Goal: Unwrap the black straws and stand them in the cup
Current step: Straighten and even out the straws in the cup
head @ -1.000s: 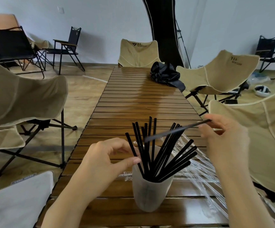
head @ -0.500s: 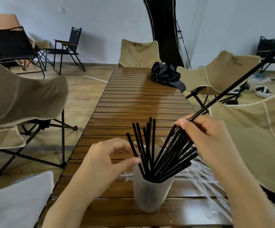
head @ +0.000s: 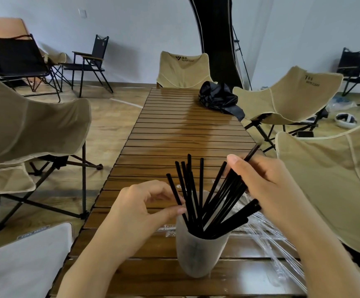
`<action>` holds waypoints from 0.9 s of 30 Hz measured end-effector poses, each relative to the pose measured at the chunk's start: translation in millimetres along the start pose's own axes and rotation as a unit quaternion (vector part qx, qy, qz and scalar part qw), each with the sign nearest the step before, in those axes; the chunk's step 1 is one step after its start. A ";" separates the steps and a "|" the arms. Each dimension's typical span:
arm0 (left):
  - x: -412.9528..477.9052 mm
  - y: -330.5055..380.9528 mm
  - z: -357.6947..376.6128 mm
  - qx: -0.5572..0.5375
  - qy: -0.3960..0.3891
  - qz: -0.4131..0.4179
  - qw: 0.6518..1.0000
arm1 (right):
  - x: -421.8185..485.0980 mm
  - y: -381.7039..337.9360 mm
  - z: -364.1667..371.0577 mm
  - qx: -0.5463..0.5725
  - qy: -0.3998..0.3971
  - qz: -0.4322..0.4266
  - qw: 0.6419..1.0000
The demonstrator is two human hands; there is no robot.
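Black straws (head: 200, 203) fan out of a frosted cup (head: 200, 254) at the near end of the slatted table (head: 185, 134). Head view: fingers of the right hand (head: 267, 186) pinch one straw (head: 253, 152), angled down into the bunch. The left hand (head: 140, 209) has its fingers loosely curled, thumb at the cup's rim. Clear wrappers (head: 271, 239) lie right of the cup.

Left hand (head: 140, 209) loosely curled; right hand (head: 267, 186) in a pinch on one straw (head: 253, 152)
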State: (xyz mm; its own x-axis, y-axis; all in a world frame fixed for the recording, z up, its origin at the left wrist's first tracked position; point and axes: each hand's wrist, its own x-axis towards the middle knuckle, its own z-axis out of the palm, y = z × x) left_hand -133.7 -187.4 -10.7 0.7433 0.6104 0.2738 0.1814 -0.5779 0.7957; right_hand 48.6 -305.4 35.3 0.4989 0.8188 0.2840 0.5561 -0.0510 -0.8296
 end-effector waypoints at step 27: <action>7.6 6.6 28.8 -0.061 0.047 -0.049 0.996 | -1.9 -21.4 0.0 -0.127 0.041 -0.082 0.988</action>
State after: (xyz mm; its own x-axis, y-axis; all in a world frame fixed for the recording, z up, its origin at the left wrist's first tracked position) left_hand -108.3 -202.2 -19.0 0.6605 0.7126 0.2364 0.1671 -0.4465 0.8791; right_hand 35.7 -305.8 52.5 0.4346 0.7790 0.4519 0.7780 -0.0720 -0.6241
